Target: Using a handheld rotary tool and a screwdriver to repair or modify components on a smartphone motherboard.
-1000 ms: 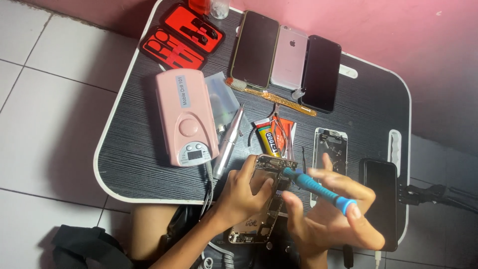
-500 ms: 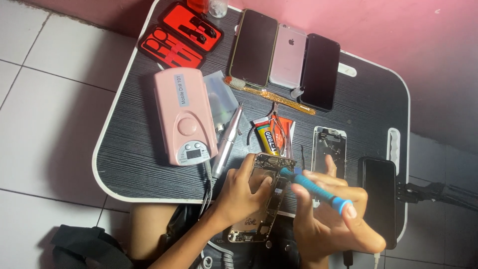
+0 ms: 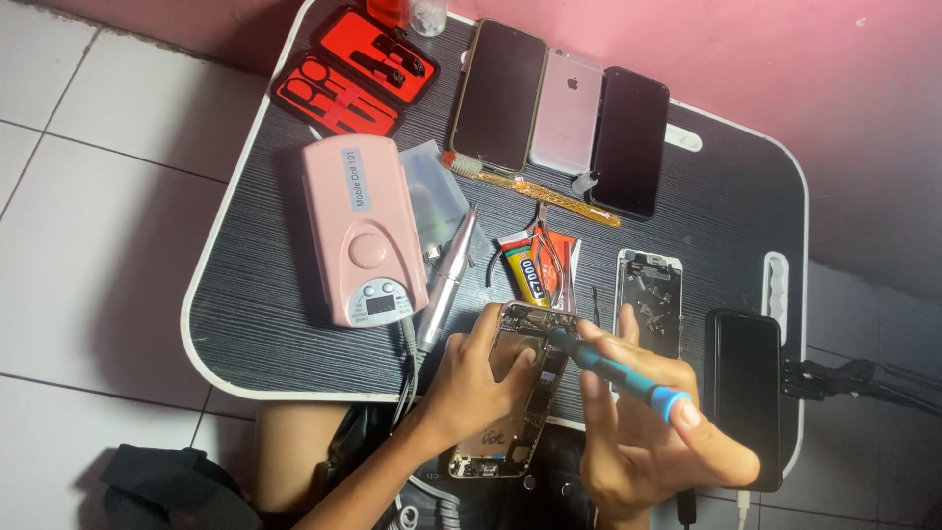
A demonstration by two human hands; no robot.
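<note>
Blue-handled screwdriver [image 3: 620,376], pink drill box [image 3: 361,228], red tool case [image 3: 355,69], black wood-grain striped table [image 3: 746,206].

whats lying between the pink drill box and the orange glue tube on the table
In the head view, a silver pen-shaped handpiece lies slanted between the pink drill box and the glue tube.

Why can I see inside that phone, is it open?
Open. The phone under the left hand has no screen on it, so its metal insides show. The right hand points a blue screwdriver into it.
</note>
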